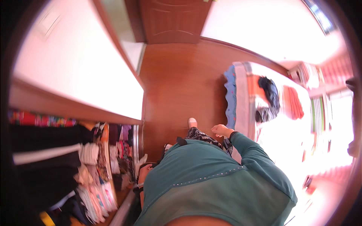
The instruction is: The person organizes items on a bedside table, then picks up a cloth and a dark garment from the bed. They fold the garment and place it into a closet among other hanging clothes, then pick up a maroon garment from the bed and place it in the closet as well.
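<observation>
My right hand (222,130) hangs in front of my body with the fingers loosely bent, and nothing shows in it. It is closest to the side of the bed (241,93), apart from it. My left hand (145,171) is low at my left side, partly hidden by my green top (195,169). Whether it holds anything cannot be seen. Beside it stands an open wardrobe with stacks of folded clothes (94,197) on its shelves. Across the bed lie a dark blue and grey garment (271,94) and a folded orange-red cloth (294,102).
A brown wooden door (172,21) is at the far end of the reddish wooden floor (181,79). A white wall (84,59) rises on the left, ending at a corner. Near the bed's far side are a nightstand (295,75) and a green-striped cloth (317,114).
</observation>
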The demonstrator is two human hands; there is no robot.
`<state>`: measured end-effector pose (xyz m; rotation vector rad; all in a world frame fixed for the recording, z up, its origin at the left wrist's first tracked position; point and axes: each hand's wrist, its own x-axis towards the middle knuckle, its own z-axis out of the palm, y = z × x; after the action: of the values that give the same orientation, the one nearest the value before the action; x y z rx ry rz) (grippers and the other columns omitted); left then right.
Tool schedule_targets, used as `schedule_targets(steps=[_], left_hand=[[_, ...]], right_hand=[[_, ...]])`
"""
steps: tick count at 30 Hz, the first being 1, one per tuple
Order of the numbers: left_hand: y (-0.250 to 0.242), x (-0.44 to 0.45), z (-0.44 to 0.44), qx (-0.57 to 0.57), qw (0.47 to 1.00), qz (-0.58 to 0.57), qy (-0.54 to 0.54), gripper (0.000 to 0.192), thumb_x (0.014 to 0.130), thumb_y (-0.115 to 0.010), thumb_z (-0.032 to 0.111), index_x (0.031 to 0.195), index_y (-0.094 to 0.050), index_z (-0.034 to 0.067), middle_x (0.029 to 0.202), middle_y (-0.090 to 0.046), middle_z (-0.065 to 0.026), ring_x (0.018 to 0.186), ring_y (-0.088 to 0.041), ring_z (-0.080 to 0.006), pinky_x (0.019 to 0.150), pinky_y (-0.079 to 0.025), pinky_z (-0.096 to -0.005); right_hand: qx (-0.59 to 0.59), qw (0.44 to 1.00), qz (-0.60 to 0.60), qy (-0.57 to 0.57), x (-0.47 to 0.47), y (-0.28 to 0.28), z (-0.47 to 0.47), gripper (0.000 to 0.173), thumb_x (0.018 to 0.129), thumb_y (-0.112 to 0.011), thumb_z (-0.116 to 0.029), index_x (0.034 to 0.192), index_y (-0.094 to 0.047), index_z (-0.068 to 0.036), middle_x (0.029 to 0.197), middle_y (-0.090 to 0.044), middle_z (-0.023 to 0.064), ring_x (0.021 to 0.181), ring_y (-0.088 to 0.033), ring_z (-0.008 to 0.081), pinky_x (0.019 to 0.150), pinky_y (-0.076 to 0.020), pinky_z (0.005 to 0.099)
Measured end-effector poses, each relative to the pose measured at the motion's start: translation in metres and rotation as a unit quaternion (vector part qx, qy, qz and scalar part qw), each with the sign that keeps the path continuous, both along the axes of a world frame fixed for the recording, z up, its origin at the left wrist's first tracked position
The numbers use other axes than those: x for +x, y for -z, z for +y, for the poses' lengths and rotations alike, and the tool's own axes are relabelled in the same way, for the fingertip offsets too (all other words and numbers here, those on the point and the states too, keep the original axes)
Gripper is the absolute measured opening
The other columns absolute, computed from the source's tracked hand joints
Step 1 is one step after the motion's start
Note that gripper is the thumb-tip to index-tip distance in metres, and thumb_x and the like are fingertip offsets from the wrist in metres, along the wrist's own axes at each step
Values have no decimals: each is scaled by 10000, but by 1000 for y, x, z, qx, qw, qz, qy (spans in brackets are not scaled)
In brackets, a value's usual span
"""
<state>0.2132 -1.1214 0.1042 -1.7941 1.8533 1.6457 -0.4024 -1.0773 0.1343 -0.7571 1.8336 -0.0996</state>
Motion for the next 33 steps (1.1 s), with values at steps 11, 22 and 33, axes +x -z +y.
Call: schedule_targets(steps=[11,22,33], left_hand=[[8,-211,-137,91,991,58,73,378,948,-662,136,1308,-639,21,1011,-708,-114,939,-679,-194,821,-546,-334],[-3,-470,-232,119,979,50,159,390,953,-662,138,1322,-625,16,1027,-702,-94,933,-670,-178,807,-545,-321],[41,-596,-394,188,944,-24,272,402,958,-661,139,1336,-610,10,1043,-695,-75,927,-660,-162,793,-543,-309]], right_hand=[[-35,985,12,-169,-104,93,160,225,817,-683,-176,1027,-728,-111,928,-715,79,882,-724,262,686,-582,375],[-102,912,42,396,-277,41,143,286,947,-607,-255,1139,-721,-76,831,-725,86,672,-698,191,655,-568,349],[-38,814,7,580,-267,46,114,310,920,-640,-205,1181,-714,-55,1021,-745,118,923,-726,193,783,-578,336]])
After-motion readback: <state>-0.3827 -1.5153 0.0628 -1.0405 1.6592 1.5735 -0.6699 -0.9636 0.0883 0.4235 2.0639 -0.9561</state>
